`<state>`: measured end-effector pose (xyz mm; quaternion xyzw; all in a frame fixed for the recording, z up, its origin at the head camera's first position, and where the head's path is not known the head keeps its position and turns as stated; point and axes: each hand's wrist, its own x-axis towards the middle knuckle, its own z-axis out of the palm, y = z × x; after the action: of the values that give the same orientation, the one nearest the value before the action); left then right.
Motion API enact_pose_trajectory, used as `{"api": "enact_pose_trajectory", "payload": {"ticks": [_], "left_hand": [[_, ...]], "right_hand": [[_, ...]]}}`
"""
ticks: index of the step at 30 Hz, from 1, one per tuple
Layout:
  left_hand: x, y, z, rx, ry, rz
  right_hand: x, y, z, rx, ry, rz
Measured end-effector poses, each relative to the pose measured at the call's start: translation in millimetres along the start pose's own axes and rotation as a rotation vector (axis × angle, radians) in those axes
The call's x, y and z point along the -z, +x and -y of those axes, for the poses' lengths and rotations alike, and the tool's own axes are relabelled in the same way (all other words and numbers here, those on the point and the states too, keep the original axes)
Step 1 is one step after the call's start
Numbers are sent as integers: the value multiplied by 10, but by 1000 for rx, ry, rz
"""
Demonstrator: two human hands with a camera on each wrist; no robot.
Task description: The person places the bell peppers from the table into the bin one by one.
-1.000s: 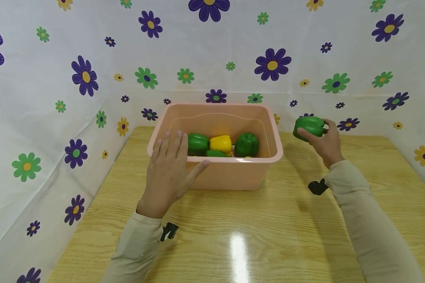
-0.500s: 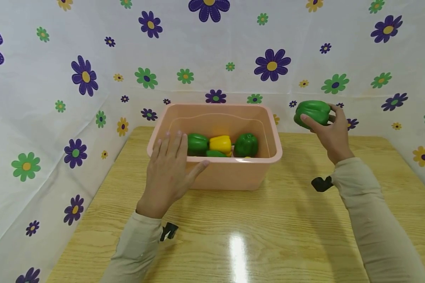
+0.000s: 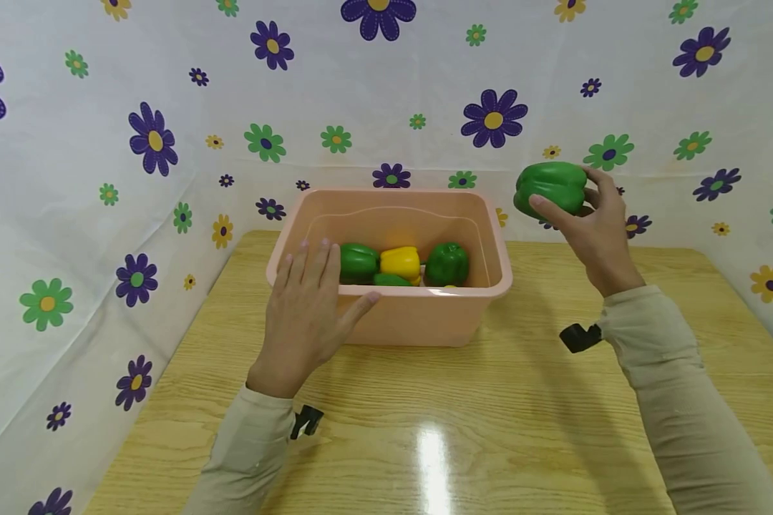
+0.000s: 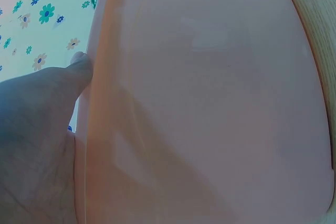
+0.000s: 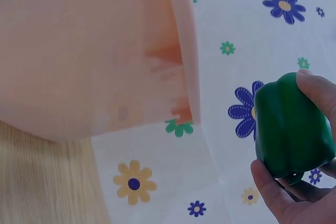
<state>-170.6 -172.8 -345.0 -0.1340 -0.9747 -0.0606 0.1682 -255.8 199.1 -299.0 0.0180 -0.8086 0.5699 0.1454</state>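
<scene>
My right hand [image 3: 595, 229] grips a green bell pepper [image 3: 550, 188] between thumb and fingers, raised in the air to the right of a pink plastic tub [image 3: 419, 315]. In the right wrist view the same pepper [image 5: 291, 127] appears beside the tub's wall. My left hand [image 3: 303, 318] lies with straight fingers on the near left rim of the tub. Inside the tub are a green bell pepper [image 3: 358, 263] at left, a yellow bell pepper [image 3: 401, 263] in the middle and another green bell pepper [image 3: 447, 265] at right. A further green piece [image 3: 393, 280] shows partly behind the near rim.
The tub stands on a wooden table [image 3: 373, 429] near its back edge. A white cloth [image 3: 361, 79] with printed flowers hangs behind and at the sides. Black camera mounts [image 3: 580, 337] stick out at both wrists.
My right hand has lifted the green bell pepper higher, first slightly right, then left toward the tub. The left hand and the tub have stayed in place.
</scene>
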Motion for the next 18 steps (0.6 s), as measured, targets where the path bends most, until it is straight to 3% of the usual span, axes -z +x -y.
{"api": "enact_pose_trajectory", "payload": {"ticks": [18], "left_hand": [[-5, 2, -2, 1, 5, 0]], "right_hand": [[-196, -118, 144, 140, -4, 67]]}}
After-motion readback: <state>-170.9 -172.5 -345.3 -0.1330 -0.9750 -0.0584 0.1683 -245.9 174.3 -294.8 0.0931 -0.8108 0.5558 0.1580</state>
